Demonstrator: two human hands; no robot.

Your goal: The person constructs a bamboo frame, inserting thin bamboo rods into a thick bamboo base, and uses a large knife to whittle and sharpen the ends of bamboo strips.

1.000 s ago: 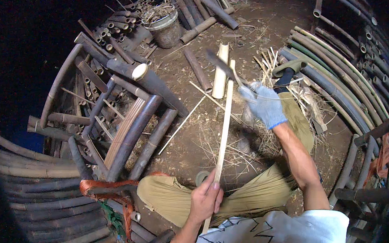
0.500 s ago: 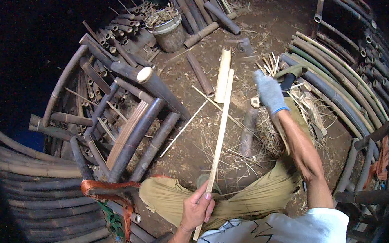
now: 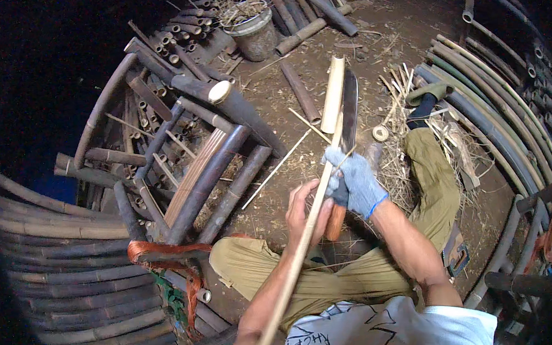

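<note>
A long, pale bamboo strip (image 3: 300, 258) slants from my left forearm up to the middle of the picture. My left hand (image 3: 301, 210), bare, is closed round the strip, though part of its grip lies behind it. Just above and to its right is my right hand (image 3: 361, 183) in a grey glove, holding a machete (image 3: 350, 103) with a dark blade and wooden handle. The gloved fingers also touch the strip. Beside the strip's far end, the blade points away from me. Close by is a split half bamboo piece (image 3: 333, 94), its pale face showing.
A bamboo frame (image 3: 209, 182) stands at the left, above stacked dark poles (image 3: 88, 282). Bamboo shavings (image 3: 394, 172) litter the floor near my right leg. Long poles (image 3: 485, 118) lie at the right. A bucket of scraps (image 3: 253, 36) stands at the back.
My right hand has come in from the right, bringing the machete alongside the strip. My left hand has moved forward and its grip is farther along the strip. The view has shifted slightly.
</note>
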